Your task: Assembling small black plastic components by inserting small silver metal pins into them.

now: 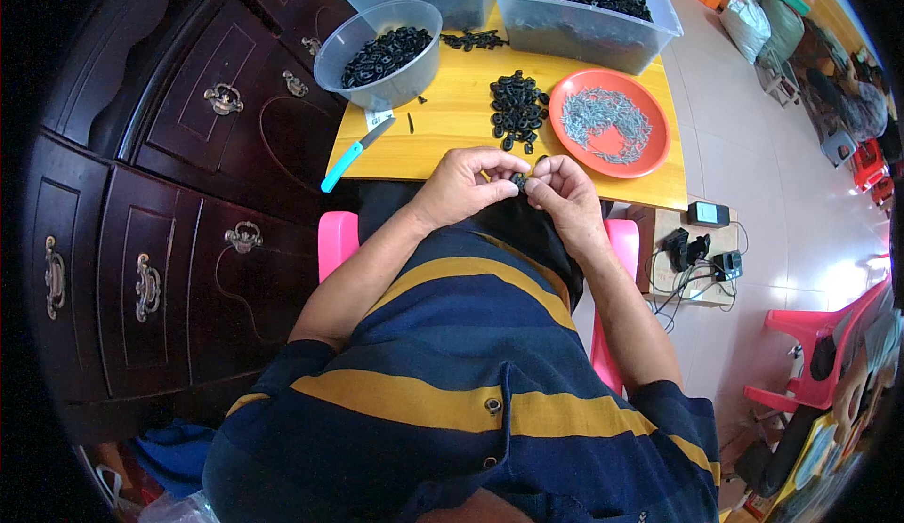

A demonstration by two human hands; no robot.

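Observation:
Close to my body, at the table's front edge, a small black oval plastic piece (519,181) sits between my two hands. My left hand (463,184) pinches it with thumb and forefinger. From the other side my right hand (571,195) grips it, thumb against curled fingers. Whether a metal pin is in the fingers is too small to tell. Just beyond the hands lies a loose pile of similar black pieces (518,104). To its right, a red round plate (664,137) holds many small silvery metal pins (603,120).
On the yellow wooden table (452,90) stand a round clear tub (414,76) and two rectangular bins (589,38), (471,5) of black pieces. A turquoise-handled knife (353,158) lies at the left. Dark drawers (179,203) flank the left; a cardboard box with cabled devices (692,288) stands at right.

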